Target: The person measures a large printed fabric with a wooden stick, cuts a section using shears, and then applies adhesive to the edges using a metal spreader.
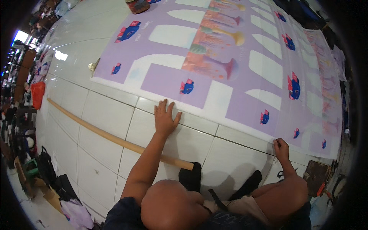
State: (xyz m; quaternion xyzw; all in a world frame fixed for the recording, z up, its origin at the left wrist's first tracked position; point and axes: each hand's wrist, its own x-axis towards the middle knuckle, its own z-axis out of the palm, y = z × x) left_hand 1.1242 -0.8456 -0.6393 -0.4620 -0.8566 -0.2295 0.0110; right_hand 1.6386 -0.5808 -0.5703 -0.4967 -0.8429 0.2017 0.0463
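A wide lilac printed sheet [161, 80] with white shapes, blue-and-pink motifs and a coral-coloured picture band lies spread over the tiled floor in front of me. My left hand [165, 118] rests flat with its fingers spread, the fingertips reaching the sheet's near white edge. Farther right, my right hand [282, 149] has its fingers closed in a pinch at that same edge. A second, paler part of the print [306, 99] stretches along the right side; whether it is a separate layer I cannot tell.
A long brown cardboard tube [103, 133] lies slantwise on the tiles, passing beneath my left forearm. A round tin [138, 5] and a small brass-coloured object [92, 66] stand on the sheet's far-left side. A dark flat case [317, 174] lies right of my knee; clutter lines the left.
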